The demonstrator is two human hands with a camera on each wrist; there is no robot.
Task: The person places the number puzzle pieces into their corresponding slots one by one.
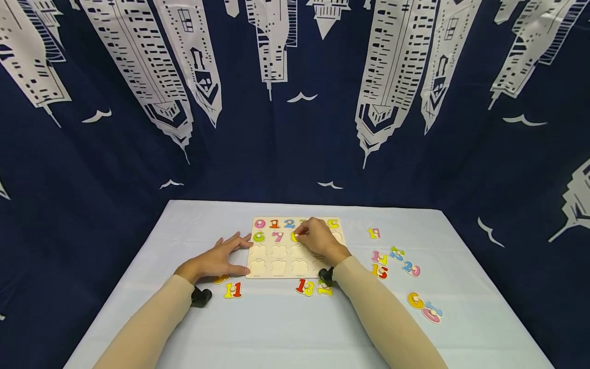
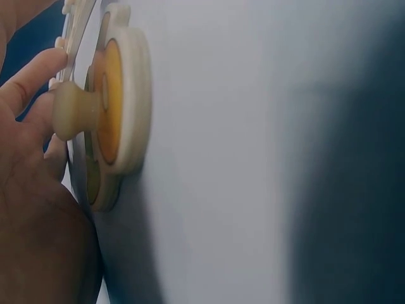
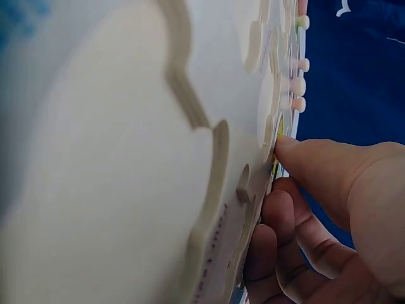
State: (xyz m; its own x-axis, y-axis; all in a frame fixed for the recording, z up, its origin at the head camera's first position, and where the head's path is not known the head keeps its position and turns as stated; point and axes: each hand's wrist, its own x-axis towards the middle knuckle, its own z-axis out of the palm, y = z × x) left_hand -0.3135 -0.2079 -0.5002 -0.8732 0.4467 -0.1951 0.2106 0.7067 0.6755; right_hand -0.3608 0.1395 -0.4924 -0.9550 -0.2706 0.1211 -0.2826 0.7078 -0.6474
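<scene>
A wooden number puzzle board (image 1: pixel 265 259) lies on the table, its upper row holding colored numbers such as a pink 0, a red 1 and a blue 2. Below these sit a green 6 and a pink 7 (image 1: pixel 277 237). My right hand (image 1: pixel 319 238) pinches a yellow number piece (image 1: pixel 293 237) at the recess beside the 7; the hand covers most of its shape. With fingers spread, my left hand (image 1: pixel 218 260) touches the board's left edge. Close under that hand is an orange-yellow knobbed piece (image 2: pixel 112 101), seen large in the left wrist view.
Right of the board lie several loose number pieces, including a 19 (image 1: pixel 374 233), a 15 (image 1: pixel 380 271) and a 20 (image 1: pixel 411 268). An 11 (image 1: pixel 232 290) and a 13 (image 1: pixel 305 287) lie near the board's front edge. A dark patterned cloth (image 1: pixel 276 154) hangs behind the white table (image 1: pixel 184 225).
</scene>
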